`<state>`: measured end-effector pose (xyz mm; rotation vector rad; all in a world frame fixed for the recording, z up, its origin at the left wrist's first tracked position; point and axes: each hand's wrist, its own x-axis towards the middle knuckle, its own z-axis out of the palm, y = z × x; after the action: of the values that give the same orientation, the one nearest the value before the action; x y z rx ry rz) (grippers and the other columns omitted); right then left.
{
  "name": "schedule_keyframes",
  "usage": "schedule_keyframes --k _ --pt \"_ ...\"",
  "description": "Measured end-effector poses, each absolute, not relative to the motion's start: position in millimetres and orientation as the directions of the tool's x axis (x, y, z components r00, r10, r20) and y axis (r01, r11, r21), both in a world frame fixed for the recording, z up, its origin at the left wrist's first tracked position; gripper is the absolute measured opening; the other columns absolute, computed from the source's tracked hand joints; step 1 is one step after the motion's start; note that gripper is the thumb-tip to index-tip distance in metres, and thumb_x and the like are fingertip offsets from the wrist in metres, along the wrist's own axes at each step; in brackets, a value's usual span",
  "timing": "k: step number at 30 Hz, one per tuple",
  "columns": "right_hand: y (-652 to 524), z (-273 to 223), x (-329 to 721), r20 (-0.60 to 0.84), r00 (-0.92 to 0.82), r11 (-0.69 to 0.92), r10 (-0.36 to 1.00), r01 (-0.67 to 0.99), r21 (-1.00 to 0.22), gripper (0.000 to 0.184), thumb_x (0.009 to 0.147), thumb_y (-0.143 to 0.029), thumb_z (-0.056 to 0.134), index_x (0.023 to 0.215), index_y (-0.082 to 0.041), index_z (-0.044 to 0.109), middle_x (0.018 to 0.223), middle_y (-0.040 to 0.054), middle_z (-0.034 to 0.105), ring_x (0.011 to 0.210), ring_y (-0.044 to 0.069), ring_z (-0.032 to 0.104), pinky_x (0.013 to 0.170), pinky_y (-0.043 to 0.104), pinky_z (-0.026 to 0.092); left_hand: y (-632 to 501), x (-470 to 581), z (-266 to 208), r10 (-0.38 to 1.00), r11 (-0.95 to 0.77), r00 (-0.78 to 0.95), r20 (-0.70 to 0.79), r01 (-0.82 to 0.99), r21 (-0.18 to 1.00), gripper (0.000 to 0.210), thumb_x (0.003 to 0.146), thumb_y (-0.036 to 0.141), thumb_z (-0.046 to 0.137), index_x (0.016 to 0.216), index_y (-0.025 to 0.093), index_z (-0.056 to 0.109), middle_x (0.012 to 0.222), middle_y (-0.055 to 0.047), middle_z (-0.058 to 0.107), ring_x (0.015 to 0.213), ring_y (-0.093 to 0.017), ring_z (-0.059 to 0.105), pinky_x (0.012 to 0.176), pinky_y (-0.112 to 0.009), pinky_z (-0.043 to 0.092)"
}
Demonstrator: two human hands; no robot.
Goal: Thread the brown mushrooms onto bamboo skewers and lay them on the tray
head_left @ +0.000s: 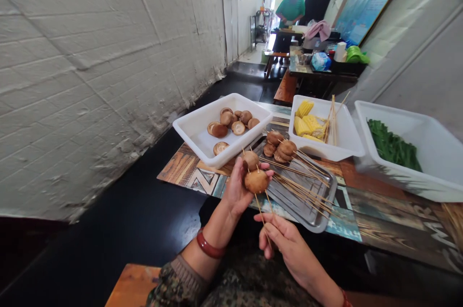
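My left hand [237,186] is closed around two brown mushrooms [256,181], threaded one behind the other on a pair of thin wooden skewers [261,206]. Below them, the fingers of my right hand [280,234] pinch the lower part of the skewers. Just beyond my hands lies a metal tray [318,220] holding finished-looking mushroom skewers [285,149] and several sticks. To the left of that tray, a white bin [191,131] contains loose mushrooms [226,118], some with their pale undersides up.
Corn pieces [307,121] and upright skewers share a second white bin [350,145]. Leafy greens [392,145] fill part of a third bin [434,124] at right. A white wall [108,80] runs along the left. Farther back, a person in green [291,8] stands behind a table.
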<state>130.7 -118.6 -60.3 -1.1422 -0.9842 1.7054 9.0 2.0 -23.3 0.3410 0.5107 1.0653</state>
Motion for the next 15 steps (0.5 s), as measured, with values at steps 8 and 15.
schedule_keyframes --k 8,15 --pt "-106 -57 159 -0.264 -0.016 -0.259 0.964 -0.267 -0.928 0.043 0.085 -0.055 0.067 0.098 -0.015 0.064 0.058 -0.0061 0.050 0.047 0.008 0.040 0.045 0.021 0.027 3 -1 -42 0.905 0.425 0.311 -0.290 -0.678 0.600 0.035 0.090 0.046 0.059 0.111 0.017 0.061 0.106 -0.011 0.070 0.091 -0.020 0.069 0.081 -0.033 0.054" --pt "-99 -50 170 -0.312 0.001 -0.302 0.950 -0.249 -0.920 0.043 0.082 -0.056 0.068 0.093 -0.015 0.063 0.055 -0.0068 0.052 0.043 0.006 0.040 0.042 0.018 0.025 -26 -22 -3 0.891 0.298 0.451 -0.061 -0.476 0.828 0.035 0.085 0.047 0.065 0.095 0.015 0.073 0.081 -0.009 0.068 0.076 -0.021 0.063 0.074 -0.034 0.052"
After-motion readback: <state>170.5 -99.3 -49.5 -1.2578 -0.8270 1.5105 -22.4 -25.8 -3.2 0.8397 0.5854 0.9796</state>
